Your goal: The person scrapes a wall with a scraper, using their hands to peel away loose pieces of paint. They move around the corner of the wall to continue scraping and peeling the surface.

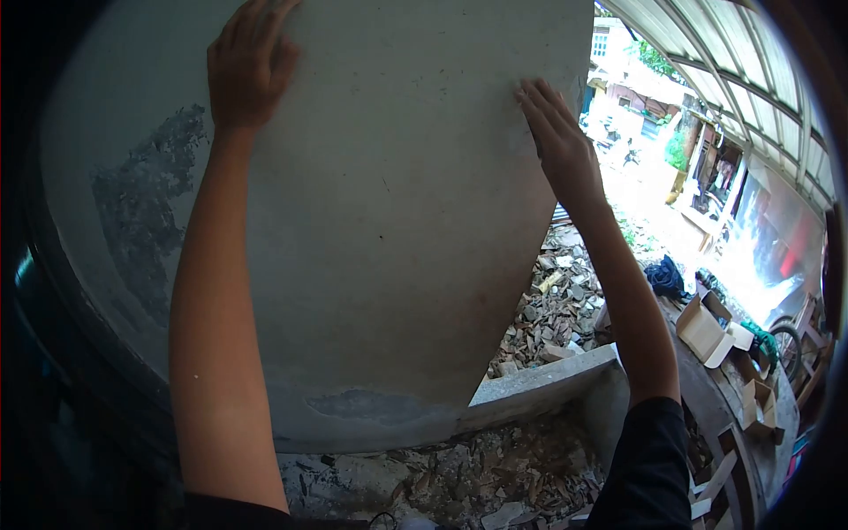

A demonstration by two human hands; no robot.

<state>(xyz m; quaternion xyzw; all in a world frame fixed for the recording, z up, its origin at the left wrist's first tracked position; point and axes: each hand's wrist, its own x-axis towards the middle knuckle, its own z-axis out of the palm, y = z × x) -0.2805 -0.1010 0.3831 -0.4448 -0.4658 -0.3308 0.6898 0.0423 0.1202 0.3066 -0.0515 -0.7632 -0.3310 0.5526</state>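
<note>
A pale grey plastered wall [380, 194] fills most of the view in front of me. My left hand [250, 71] is raised at the upper left, against or just before the wall, its fingers stretched upward, a little blurred and partly cut off by the top edge. Near the wall's right edge, my right hand [558, 132] lies with its fingers extended along the surface. Neither shows anything held. A dark patch of peeled plaster [146, 208] is left of my left forearm, and a smaller rough patch [371, 405] marks the wall's lower part.
Below the wall, debris [477, 477] covers the ground beside a low concrete ledge [565, 371]. Rubble [565, 300] is heaped beyond it. At right, open cardboard boxes [704, 331] and a dark cloth [664, 276] rest on a wooden surface, under a ribbed roof [733, 62].
</note>
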